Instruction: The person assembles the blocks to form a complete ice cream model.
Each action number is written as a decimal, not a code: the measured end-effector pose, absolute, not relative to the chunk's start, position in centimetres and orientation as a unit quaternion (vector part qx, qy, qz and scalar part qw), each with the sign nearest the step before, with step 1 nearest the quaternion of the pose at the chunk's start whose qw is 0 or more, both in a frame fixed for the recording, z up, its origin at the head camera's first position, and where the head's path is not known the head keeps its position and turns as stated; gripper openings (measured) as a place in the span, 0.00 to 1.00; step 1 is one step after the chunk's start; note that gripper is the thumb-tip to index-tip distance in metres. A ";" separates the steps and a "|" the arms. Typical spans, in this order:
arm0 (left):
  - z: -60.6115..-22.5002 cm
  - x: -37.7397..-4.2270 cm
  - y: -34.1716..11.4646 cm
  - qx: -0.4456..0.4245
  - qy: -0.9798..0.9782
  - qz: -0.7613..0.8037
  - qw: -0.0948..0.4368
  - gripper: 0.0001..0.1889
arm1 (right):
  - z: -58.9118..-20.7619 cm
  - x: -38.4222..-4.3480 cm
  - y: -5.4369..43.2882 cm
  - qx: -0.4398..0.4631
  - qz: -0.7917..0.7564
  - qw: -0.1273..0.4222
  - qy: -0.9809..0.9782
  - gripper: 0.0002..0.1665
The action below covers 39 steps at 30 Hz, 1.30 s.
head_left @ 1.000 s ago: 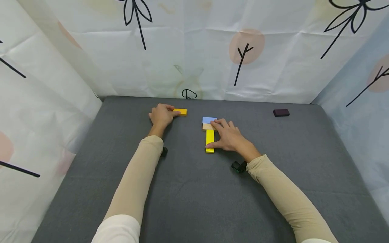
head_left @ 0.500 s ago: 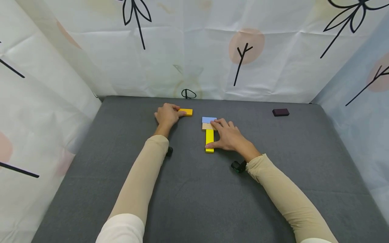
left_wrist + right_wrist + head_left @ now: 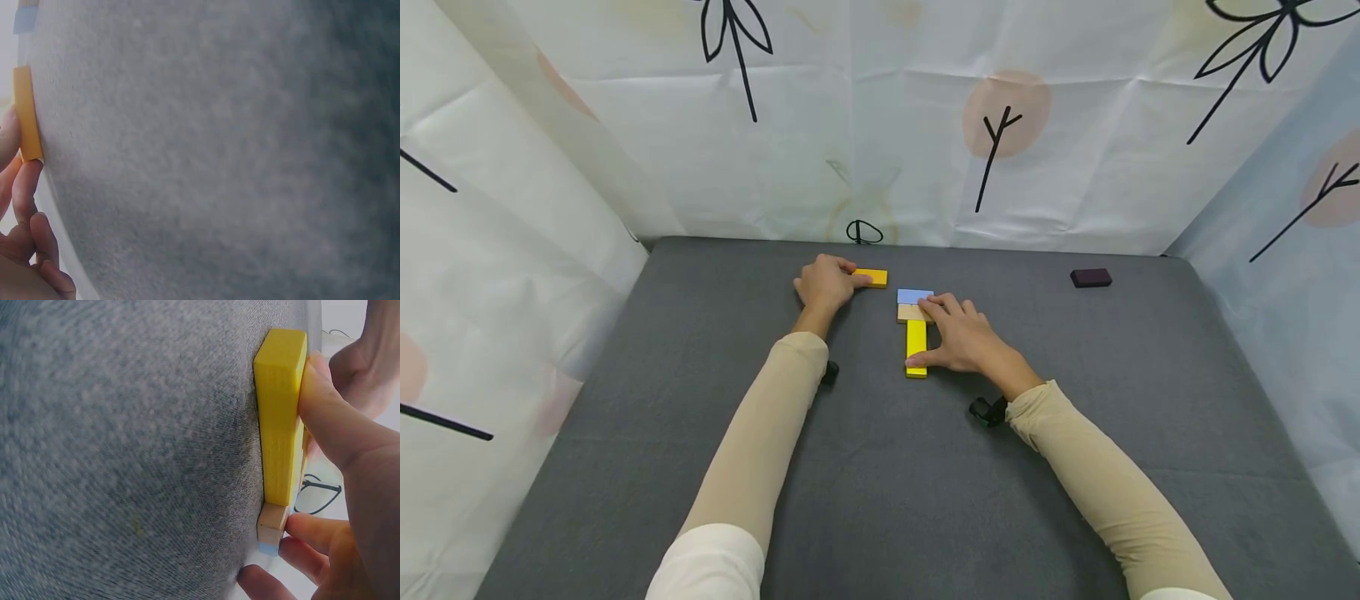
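Observation:
My left hand [image 3: 823,283] pinches the near end of an orange-yellow block [image 3: 874,278], which lies flat near the table's back edge. In the left wrist view, thumb and fingers are at that block's lower end. To its right, a blue block [image 3: 914,296] and a natural wood block [image 3: 907,313] lie side by side, with a bright yellow block [image 3: 916,337] running toward me from the wood one, like a T. My right hand [image 3: 964,337] rests on this group, thumb across the yellow block [image 3: 278,419], other fingers spread at the wood block [image 3: 272,522].
A dark brown block [image 3: 1091,277] lies alone at the back right of the grey cloth-covered table [image 3: 880,492]. White printed curtains [image 3: 887,125] hang behind the table and along both sides. A black wrist camera [image 3: 988,412] sits under the right wrist.
My left hand has slid the orange-yellow block steadily to the right, nearer the blue block. The right hand and the blocks under it have stayed in place.

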State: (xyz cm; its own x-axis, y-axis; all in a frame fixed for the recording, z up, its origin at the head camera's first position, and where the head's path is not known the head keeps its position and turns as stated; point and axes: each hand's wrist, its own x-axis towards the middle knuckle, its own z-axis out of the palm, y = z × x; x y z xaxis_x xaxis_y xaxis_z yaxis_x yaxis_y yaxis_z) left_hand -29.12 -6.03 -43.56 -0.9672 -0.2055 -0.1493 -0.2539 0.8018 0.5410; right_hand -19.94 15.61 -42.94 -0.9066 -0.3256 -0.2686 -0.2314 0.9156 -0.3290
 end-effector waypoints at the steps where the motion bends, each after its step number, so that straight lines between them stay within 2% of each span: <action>1: -43.5 -29.1 -5.9 -0.121 0.948 0.290 0.042 0.22 | -43.0 -19.9 15.6 -0.144 -0.147 0.161 0.965 0.63; 39: -43.5 -28.9 -3.5 -0.090 0.952 0.289 0.053 0.20 | -42.8 -19.9 15.6 -0.135 -0.142 0.169 0.966 0.63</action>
